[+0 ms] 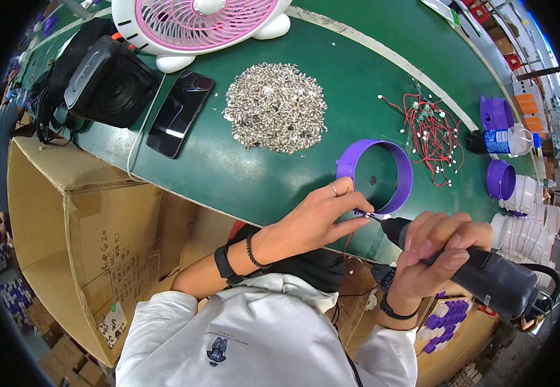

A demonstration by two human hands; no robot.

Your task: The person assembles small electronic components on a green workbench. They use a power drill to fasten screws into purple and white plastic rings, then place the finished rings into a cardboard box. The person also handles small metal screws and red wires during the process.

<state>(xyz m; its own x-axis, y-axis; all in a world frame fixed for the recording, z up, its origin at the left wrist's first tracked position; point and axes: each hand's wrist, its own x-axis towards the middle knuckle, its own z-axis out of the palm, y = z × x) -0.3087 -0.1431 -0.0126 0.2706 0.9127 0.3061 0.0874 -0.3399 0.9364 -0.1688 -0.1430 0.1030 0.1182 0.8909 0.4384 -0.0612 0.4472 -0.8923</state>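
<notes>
The left hand pinches the near rim of the purple plastic ring on the green tabletop, while the right hand wraps a black electric screwdriver, tip at that rim: a screw-driving step, apparently, calling for a steady, square tip. Left of the ring stands an open brown cardboard box with a white label; right of the ring lies a blue-labelled clear bottle.

The screw heap lay on the table, between the phone at left and the ring at right.
</notes>
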